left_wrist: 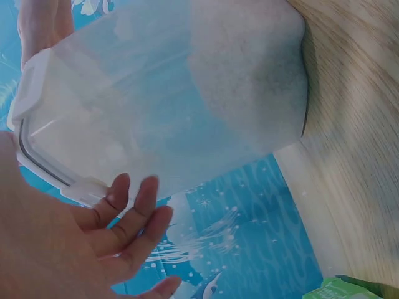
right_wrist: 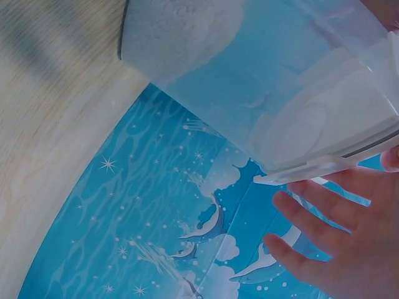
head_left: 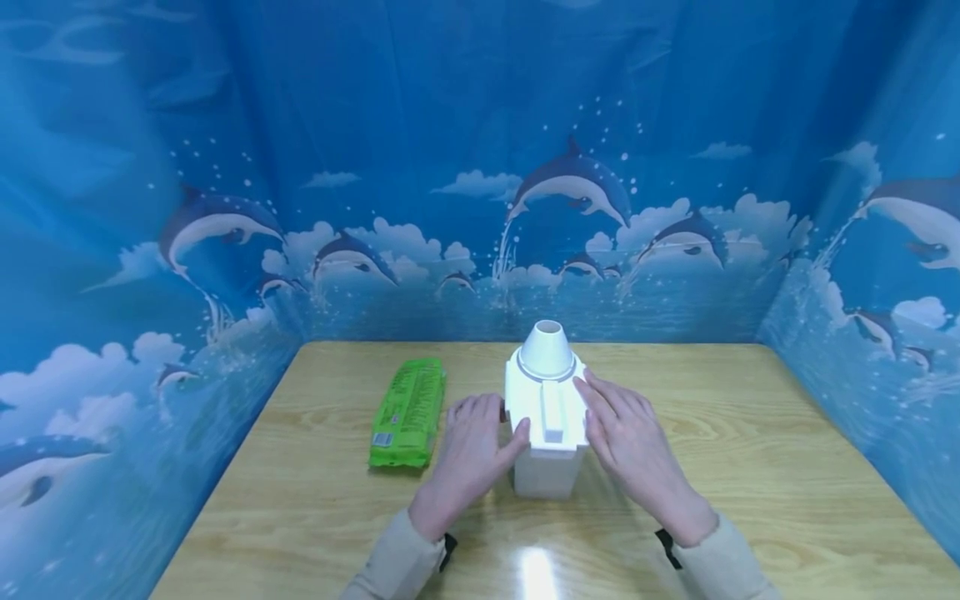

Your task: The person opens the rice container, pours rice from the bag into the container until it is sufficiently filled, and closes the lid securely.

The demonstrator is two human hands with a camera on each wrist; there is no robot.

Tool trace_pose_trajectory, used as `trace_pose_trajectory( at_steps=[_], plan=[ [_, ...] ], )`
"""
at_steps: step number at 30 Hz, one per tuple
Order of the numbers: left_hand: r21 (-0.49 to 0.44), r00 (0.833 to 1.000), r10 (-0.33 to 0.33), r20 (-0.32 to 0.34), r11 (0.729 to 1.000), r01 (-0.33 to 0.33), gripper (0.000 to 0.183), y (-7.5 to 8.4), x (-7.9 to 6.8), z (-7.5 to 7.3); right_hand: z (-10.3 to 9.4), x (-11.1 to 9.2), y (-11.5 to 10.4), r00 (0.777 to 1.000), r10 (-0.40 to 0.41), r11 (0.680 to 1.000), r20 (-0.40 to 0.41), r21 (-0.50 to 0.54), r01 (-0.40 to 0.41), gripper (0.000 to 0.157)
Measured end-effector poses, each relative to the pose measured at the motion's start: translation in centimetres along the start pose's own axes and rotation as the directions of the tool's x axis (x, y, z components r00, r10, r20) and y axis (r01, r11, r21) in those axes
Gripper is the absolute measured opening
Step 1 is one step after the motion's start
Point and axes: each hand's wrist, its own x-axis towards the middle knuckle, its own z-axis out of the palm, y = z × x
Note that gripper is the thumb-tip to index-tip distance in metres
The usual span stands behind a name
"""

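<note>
A clear plastic storage container (left_wrist: 143,106) with a white lid (head_left: 528,417) stands upright on the table. White grain-like contents (left_wrist: 249,68) fill its lower part. A white cone-shaped spout or cap (head_left: 546,354) rises from the lid, with a raised white bar in front of it. My left hand (head_left: 472,442) lies along the lid's left edge, thumb over the top, fingers loosely bent by the side clip (left_wrist: 87,190). On the opposite edge, my right hand (head_left: 633,437) touches the lid near its right clip (right_wrist: 312,168), its fingers mostly straight and spread.
A green packet (head_left: 408,408) lies flat on the wooden table (head_left: 300,517), left of the container. Blue curtains (head_left: 420,108) printed with dolphins and clouds enclose the table's back and sides.
</note>
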Motion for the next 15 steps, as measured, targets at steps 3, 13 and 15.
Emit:
trace_pose_trajectory(
  at_steps=[3,13,15],
  plan=[
    [0.046,1.000,-0.006,-0.018,0.999,0.007,0.056,0.15,-0.04,-0.09,-0.04,-0.06,0.04,1.000,-0.001,1.000,-0.003,0.007,0.001,0.044],
    [0.102,0.996,-0.031,-0.084,0.994,0.040,0.067,0.52,-0.35,-0.40,-0.01,-0.19,0.01,1.000,-0.006,1.000,-0.020,0.011,0.006,0.044],
    [0.103,0.995,-0.027,-0.101,0.994,0.038,0.071,0.61,-0.44,-0.52,-0.04,-0.20,0.01,1.000,-0.001,1.000,-0.014,0.009,0.002,0.044]
  ],
)
